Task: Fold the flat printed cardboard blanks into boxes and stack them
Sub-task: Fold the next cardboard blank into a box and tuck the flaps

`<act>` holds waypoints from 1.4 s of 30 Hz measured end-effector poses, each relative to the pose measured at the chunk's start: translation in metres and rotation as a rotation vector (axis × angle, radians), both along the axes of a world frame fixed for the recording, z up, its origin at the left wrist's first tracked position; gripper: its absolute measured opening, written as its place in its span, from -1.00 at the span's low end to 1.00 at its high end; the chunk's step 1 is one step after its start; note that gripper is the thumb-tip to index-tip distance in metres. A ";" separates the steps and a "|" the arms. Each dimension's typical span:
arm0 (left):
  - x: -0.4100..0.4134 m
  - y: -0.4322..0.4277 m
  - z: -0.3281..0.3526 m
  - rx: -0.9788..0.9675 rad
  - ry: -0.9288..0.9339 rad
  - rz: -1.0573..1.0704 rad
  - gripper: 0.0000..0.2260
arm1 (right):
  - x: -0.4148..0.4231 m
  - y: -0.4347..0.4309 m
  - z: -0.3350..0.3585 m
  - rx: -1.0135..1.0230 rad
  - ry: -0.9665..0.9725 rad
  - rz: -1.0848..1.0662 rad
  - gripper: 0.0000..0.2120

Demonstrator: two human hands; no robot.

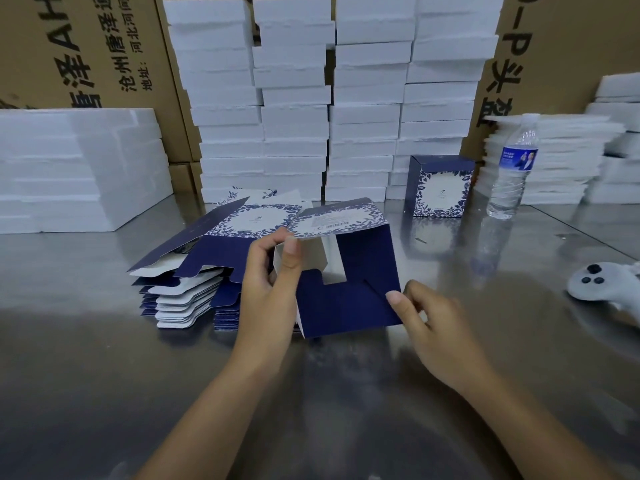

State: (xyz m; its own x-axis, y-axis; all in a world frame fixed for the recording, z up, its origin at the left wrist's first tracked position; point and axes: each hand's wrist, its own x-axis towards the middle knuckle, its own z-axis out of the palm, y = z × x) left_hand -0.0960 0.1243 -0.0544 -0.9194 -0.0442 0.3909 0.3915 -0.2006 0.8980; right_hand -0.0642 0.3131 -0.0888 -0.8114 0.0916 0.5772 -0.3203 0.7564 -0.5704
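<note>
Right now the half-folded box [346, 299] is at the middle of the table [104, 341], its open end facing the person. The left hand [270, 285] grips its left wall, fingers curled round the edge. The right hand [433, 327] pinches the navy flap's near corner. Flat blanks [194, 271] are stacked just to the left. A finished box [440, 187] and a bottle [514, 168] stand toward the far edge.

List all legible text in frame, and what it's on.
"AH": left carton, sideways, cut off.
"沧州唐泽通": same carton, cut off.
"河北河间": same carton.
"地址:": same carton.
"P头盔": right carton, sideways.
Bottle label and held box barcode print: too small to read.
</note>
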 end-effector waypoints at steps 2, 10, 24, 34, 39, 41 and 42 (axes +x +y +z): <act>0.002 0.001 0.001 0.006 0.024 -0.011 -0.53 | 0.000 0.000 0.001 0.196 0.103 -0.078 -0.60; 0.000 0.003 -0.001 0.026 0.040 -0.005 -0.56 | 0.003 -0.002 0.004 0.204 0.040 -0.020 -0.66; -0.006 -0.005 0.003 0.008 -0.007 -0.022 -0.55 | 0.005 0.020 0.001 -0.206 -0.347 0.282 -0.74; -0.005 -0.007 0.004 0.080 -0.109 -0.071 -0.40 | 0.007 0.015 0.004 -0.298 -0.333 0.296 -0.58; -0.005 -0.007 0.003 0.054 -0.104 -0.083 -0.43 | 0.008 0.017 0.004 -0.181 -0.306 0.219 -0.55; -0.004 -0.007 0.002 0.048 -0.099 -0.103 -0.45 | 0.007 0.019 0.004 -0.039 -0.169 0.057 -0.56; -0.003 -0.005 0.002 0.042 -0.093 -0.116 -0.45 | 0.007 0.018 0.005 -0.012 -0.090 -0.014 -0.59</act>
State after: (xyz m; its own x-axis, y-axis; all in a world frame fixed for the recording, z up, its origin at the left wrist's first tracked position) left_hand -0.0987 0.1190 -0.0520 -0.9513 0.0501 0.3040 0.2790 -0.2784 0.9190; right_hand -0.0569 0.3313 -0.0838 -0.8586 0.1102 0.5007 -0.2566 0.7532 -0.6057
